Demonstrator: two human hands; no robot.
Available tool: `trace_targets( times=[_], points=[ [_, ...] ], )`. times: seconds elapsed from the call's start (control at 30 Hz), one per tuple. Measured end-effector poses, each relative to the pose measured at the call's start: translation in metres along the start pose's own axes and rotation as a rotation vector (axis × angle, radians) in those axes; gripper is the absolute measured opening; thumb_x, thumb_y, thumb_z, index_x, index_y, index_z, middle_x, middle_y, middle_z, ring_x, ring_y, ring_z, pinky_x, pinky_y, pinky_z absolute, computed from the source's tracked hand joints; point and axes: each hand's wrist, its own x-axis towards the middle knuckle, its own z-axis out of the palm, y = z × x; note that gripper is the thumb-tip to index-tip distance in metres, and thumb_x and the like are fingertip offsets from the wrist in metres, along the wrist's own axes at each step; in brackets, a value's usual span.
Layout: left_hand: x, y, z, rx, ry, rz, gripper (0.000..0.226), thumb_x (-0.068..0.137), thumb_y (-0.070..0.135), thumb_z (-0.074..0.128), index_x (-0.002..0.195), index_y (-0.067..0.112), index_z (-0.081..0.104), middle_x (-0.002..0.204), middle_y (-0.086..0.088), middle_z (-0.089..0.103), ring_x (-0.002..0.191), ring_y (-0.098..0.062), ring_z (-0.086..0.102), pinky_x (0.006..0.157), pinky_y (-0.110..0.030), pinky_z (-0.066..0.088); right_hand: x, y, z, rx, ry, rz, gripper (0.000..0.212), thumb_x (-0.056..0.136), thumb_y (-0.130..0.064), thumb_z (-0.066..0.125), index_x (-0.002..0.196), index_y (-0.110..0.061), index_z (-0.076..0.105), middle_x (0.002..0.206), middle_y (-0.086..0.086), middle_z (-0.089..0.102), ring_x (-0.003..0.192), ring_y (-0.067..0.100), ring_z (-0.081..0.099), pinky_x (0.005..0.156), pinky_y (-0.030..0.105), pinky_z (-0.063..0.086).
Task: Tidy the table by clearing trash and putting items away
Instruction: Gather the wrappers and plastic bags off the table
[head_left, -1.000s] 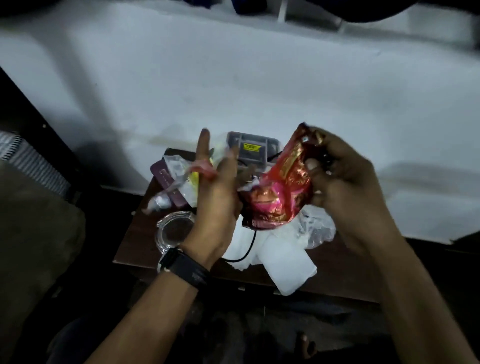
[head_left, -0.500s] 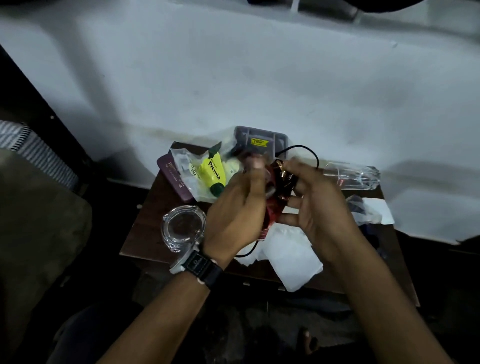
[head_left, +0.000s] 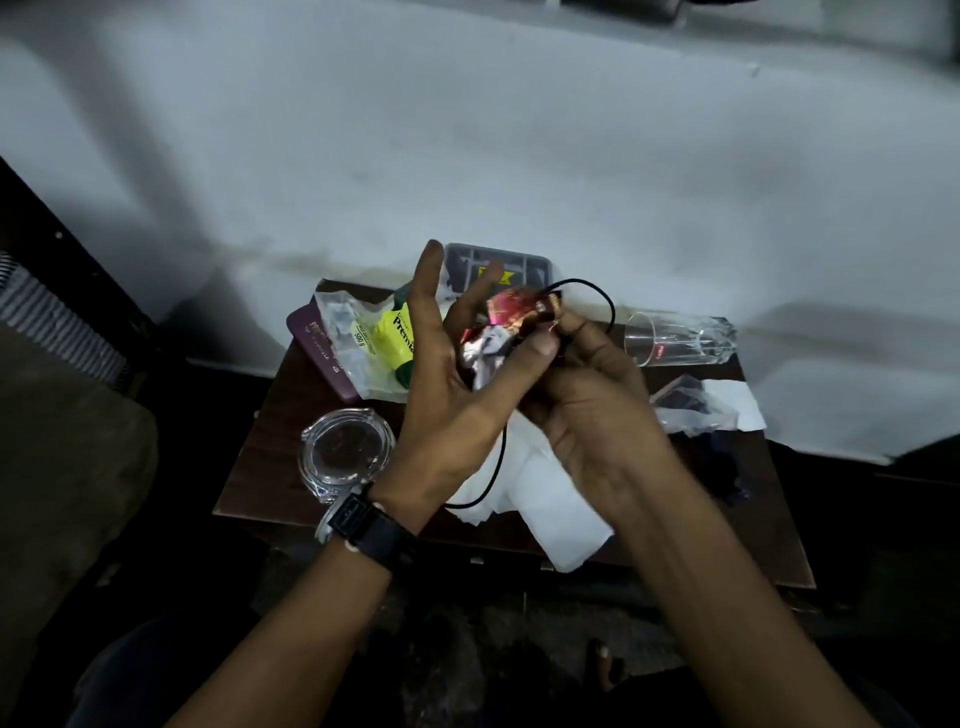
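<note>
**Head view: crumpled red wrapper (head_left: 511, 325) held in both grips above the middle of the bench (head_left: 270, 467).**
The wrapper's long axis runs from near left to far right. The left grip (head_left: 452, 379) cradles the near-left end in its palm with the thumb pressed over it and the other fingers spread upward. The right grip (head_left: 587, 410) pinches the far-right end with curled fingers. Both grips touch the wrapper, so either can carry it off; no bin is in view. Containers:
- The glass ashtray (head_left: 345, 452) is at near left; its contents cannot be told.
- The tumbler (head_left: 680, 338) lies on its side at far right, with nothing visible inside.
- The clear bag (head_left: 337, 322) at far left holds a yellow packet (head_left: 389, 338).
- The grey compartment box (head_left: 524, 262) is at the far edge; its contents are unclear.
</note>
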Motion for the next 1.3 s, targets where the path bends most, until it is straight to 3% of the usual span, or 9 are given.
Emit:
trace_targets(
  times=[0.13,0.27,0.37,0.53,0.7,0.93,1.1,1.23,1.3],
  points=[
    [0.002,-0.003,0.004,0.201,0.148,0.052,0.078,0.098,0.027,0.069,0.160,0.026,0.022,0.134,0.004,0.070,0.123,-0.006,0.065,0.106,-0.034,0.052,-0.011,0.023,0.011,-0.679,0.038,-0.395,0.051,0.086,0.014,0.061,0.129,-0.011,0.068,0.110,0.006,0.079,0.107,0.020,0.074,0.093,0.049,0.059],
    [0.006,-0.007,-0.009,0.298,0.169,0.044,0.072,0.104,0.007,0.055,0.162,0.027,0.016,0.121,0.007,0.076,0.113,-0.004,0.070,0.093,-0.023,0.057,-0.012,0.021,0.002,-0.866,-0.084,-0.269,0.099,0.093,0.004,0.064,0.164,-0.028,0.002,0.113,0.000,0.079,0.110,0.009,0.071,0.096,0.024,0.053],
    [0.008,-0.010,-0.020,0.540,0.138,0.055,0.081,0.099,-0.007,0.050,0.163,0.024,0.011,0.114,0.019,0.070,0.105,0.004,0.070,0.084,-0.014,0.054,-0.012,0.010,-0.008,-0.940,-0.254,-0.111,0.092,0.096,-0.007,0.068,0.165,-0.024,0.008,0.127,-0.004,0.072,0.117,0.000,0.064,0.101,0.010,0.044],
    [0.005,-0.014,-0.019,0.703,0.120,0.007,0.067,0.104,0.021,0.057,0.159,0.026,0.019,0.083,0.010,0.078,0.071,-0.003,0.073,0.072,-0.034,0.061,-0.008,-0.019,-0.053,-1.725,0.082,-0.323,0.095,0.073,-0.065,0.078,0.154,-0.036,0.036,0.153,0.008,0.034,0.144,0.035,0.034,0.117,0.057,0.032],
    [0.005,-0.016,-0.010,0.752,0.123,-0.027,0.069,0.103,0.062,0.039,0.157,0.022,0.021,0.067,-0.002,0.073,0.056,-0.010,0.068,0.066,-0.040,0.059,-0.003,-0.014,-0.082,-1.958,0.185,0.066,0.120,0.066,-0.079,0.074,0.160,-0.041,0.012,0.165,0.018,0.017,0.154,0.045,0.011,0.120,0.064,0.018],
    [0.008,-0.029,-0.004,0.713,0.015,-0.067,0.059,0.110,0.034,0.038,0.158,0.011,0.012,0.085,-0.007,0.075,0.079,-0.021,0.071,0.067,-0.019,0.045,0.006,0.001,-0.080,-1.922,0.136,0.018,0.087,0.081,-0.051,0.075,0.155,-0.035,0.032,0.140,0.013,0.057,0.133,0.043,0.051,0.113,0.054,0.039],
    [0.011,-0.033,-0.007,0.633,0.029,-0.077,0.058,0.108,0.037,0.044,0.155,0.015,0.017,0.080,0.006,0.073,0.064,0.004,0.065,0.066,-0.018,0.049,0.002,-0.008,-0.076,-1.851,0.194,-0.329,0.063,0.081,-0.021,0.066,0.143,-0.030,0.054,0.118,0.007,0.072,0.111,0.037,0.065,0.098,0.045,0.050],
    [0.012,-0.022,-0.002,0.429,0.104,-0.134,0.066,0.098,0.061,0.051,0.150,0.029,0.027,0.096,0.004,0.078,0.085,-0.007,0.073,0.081,-0.042,0.060,-0.002,-0.029,-0.065,-1.346,0.228,-0.500,0.065,0.074,-0.008,0.066,0.136,-0.028,0.060,0.103,-0.015,0.069,0.088,0.003,0.061,0.079,0.019,0.050],
    [0.008,-0.011,0.004,0.310,0.102,-0.171,0.076,0.083,0.080,0.056,0.143,0.041,0.030,0.104,0.014,0.074,0.094,-0.001,0.071,0.081,-0.032,0.058,-0.004,-0.031,-0.054,-0.969,0.169,-0.515,0.052,0.072,0.002,0.064,0.117,-0.022,0.071,0.091,-0.022,0.072,0.082,-0.005,0.065,0.073,0.008,0.048]
  ],
)
